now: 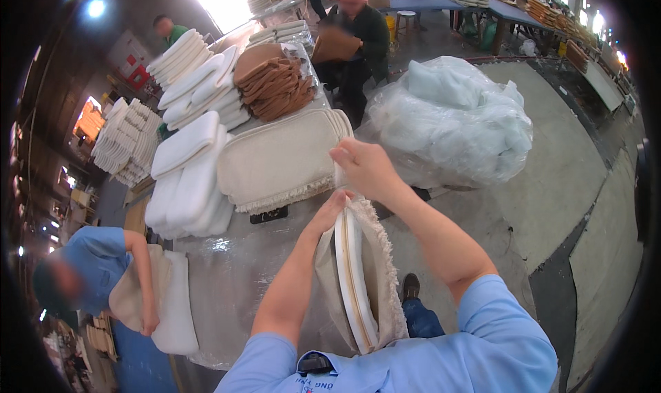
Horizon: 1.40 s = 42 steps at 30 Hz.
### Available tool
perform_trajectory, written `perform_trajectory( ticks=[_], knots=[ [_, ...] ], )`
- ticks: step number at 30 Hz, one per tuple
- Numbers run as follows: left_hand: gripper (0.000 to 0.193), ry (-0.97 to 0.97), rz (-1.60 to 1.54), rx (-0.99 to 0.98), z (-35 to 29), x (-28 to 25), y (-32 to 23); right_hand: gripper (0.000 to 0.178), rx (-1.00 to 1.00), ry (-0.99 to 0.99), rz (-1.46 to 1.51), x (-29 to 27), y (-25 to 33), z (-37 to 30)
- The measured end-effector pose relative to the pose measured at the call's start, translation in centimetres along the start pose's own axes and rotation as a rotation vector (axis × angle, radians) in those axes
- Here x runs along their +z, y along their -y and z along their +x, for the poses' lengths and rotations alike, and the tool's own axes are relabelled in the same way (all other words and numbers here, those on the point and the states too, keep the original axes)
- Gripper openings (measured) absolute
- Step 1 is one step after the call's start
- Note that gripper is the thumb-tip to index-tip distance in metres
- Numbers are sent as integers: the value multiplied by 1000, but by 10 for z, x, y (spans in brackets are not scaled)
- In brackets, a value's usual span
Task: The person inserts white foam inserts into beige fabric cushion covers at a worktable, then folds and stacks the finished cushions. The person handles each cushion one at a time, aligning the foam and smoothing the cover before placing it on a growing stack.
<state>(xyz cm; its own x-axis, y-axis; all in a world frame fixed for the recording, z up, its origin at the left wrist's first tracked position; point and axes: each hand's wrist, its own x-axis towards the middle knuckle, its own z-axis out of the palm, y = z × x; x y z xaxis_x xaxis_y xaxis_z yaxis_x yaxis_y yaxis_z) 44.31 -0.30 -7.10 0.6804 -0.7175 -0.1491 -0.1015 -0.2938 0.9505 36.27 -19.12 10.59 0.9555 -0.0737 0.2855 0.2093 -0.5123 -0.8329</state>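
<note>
A beige fabric cover (pixel 387 283) with a frayed edge stands on its side against my body. Through its long opening shows a white pad (pixel 357 293), with a tan strip running along the pad's edge. At the cover's far end, my left hand (pixel 332 213) is closed on the fabric. Just above and beyond it is my right hand (pixel 365 164), raised with its fingers pinched together; what they hold is too small to tell. Past my hands lies a stack of beige covers (pixel 282 155) with fringed edges on the plastic-wrapped table (pixel 234 276).
White pads (pixel 189 173) and brown covers (pixel 272 83) are piled on the table's far side. A big clear plastic bag (pixel 454 118) of white filling sits at the right. A co-worker (pixel 103 262) handles a pad at the left; another person (pixel 354 42) holds a brown piece beyond.
</note>
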Motion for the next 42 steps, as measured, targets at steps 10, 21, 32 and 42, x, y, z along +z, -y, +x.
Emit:
perform_trajectory(
  ticks=[10, 21, 32, 42],
  knots=[
    [76, -62, -109, 116, 0, 8, 5, 35, 50, 165, 158, 49, -66, -41],
    [73, -772, 254, 310, -35, 62, -53, 86, 383, 325, 261, 70, -65, -3],
    [27, -1103, -5, 32, -63, 30, -64, 73, 175, 158, 540, 100, -76, -37],
    [29, -1394, -193, -256, -365, 163, 42, 34, -286, 90, -374, 129, -73, -77]
  ],
)
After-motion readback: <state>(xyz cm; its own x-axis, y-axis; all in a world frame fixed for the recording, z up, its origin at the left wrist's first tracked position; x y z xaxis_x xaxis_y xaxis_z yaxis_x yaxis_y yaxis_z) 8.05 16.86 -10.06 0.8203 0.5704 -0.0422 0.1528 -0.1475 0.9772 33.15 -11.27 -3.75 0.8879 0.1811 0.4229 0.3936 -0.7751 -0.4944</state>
